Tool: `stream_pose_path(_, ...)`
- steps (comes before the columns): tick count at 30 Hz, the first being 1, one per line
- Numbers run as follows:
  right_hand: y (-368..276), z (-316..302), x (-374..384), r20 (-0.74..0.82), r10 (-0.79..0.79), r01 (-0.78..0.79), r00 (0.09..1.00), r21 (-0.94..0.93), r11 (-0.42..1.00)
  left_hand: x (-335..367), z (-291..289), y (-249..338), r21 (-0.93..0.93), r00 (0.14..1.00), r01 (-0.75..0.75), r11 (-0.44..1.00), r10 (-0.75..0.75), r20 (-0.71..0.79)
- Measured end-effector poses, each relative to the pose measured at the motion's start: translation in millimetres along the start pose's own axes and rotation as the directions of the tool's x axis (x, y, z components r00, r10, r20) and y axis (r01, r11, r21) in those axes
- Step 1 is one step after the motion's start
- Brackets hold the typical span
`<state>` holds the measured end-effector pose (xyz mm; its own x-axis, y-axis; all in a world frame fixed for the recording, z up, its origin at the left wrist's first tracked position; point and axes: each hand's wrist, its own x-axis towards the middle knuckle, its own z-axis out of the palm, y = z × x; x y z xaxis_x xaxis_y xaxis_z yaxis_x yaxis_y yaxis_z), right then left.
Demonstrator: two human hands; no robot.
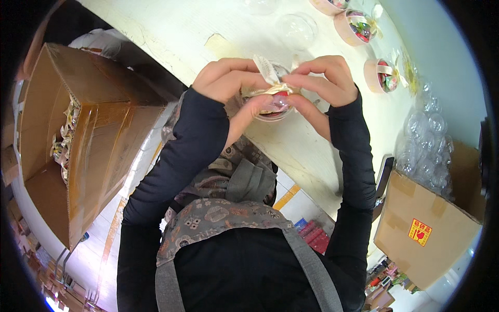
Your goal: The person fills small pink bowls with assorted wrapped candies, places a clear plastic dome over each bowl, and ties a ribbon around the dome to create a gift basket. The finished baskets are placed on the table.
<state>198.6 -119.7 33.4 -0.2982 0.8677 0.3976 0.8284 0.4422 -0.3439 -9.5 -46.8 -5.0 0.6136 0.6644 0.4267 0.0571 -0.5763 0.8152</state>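
Observation:
Close to the table's near edge stands a small round tub (274,115) with a clear top and something red inside. A cream ribbon (267,72) is gathered over it, one tail sticking up. My left hand (228,86) pinches the ribbon from the left, its thumb low against the tub's side. From the right, my right hand (325,83) closes its fingertips on the same ribbon, thumb beside the clear top. My fingers partly hide the ribbon's middle and the tub's contents.
Several similar ribboned tubs (382,76) line the white table's (322,156) far right. Clear domes (296,31) lie beyond my hands. A cardboard box (426,229) at right holds stacked clear plastic domes (429,135). Another open carton (99,156) at left contains ribboned items.

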Motion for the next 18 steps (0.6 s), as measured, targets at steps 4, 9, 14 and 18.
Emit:
stream_pose_path(4,-8.4,12.7,-6.0,-0.187,0.080,-0.061,0.979,0.102,0.993,-0.2,4.7,4.3,0.298,0.972,-0.199,0.933,0.227,-0.061)
stream_pose_path(9,-9.1,24.0,-19.2,-0.325,-0.135,0.144,0.936,0.002,0.990,-5.7,7.5,14.0,0.295,0.935,-0.327,0.898,0.352,-0.034)
stream_pose_path(14,-5.0,27.1,-25.9,-0.287,-0.209,0.206,0.935,-0.040,0.978,-13.9,19.1,9.2,0.323,0.919,-0.355,0.877,0.390,-0.050)
stream_pose_path(18,-3.3,23.9,-15.1,-0.347,-0.059,0.104,0.936,0.111,0.988,-15.3,19.8,15.3,0.191,0.983,-0.008,0.981,0.043,-0.176)
